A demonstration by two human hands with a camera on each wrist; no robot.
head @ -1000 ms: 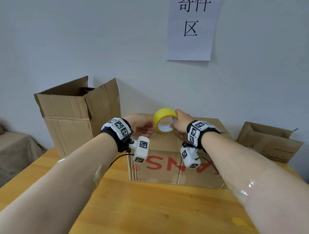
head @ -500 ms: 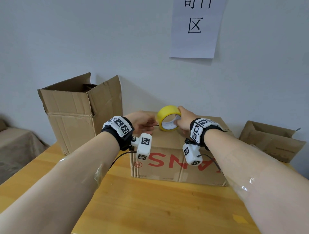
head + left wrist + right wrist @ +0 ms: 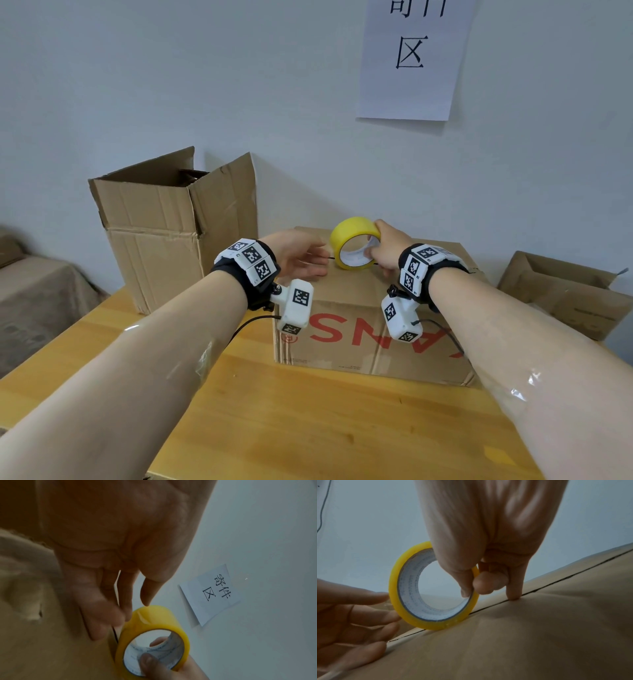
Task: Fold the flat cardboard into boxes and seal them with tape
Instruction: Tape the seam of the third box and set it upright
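Item: tape roll [image 3: 355,244], yellow, pinched at its rim by my right hand [image 3: 385,248], standing on edge on the closed box [image 3: 373,329] over the top seam [image 3: 556,584]; it has shifted slightly right along the seam in the last second, which I judge to be the start of the sealing strip. My left hand [image 3: 298,253], fingers loose and apart, lies just left of the roll on the box top. Only the right wrist view shows my right little finger pressing the seam and left fingertips touching the roll; open box [image 3: 171,226] far left, head view only.
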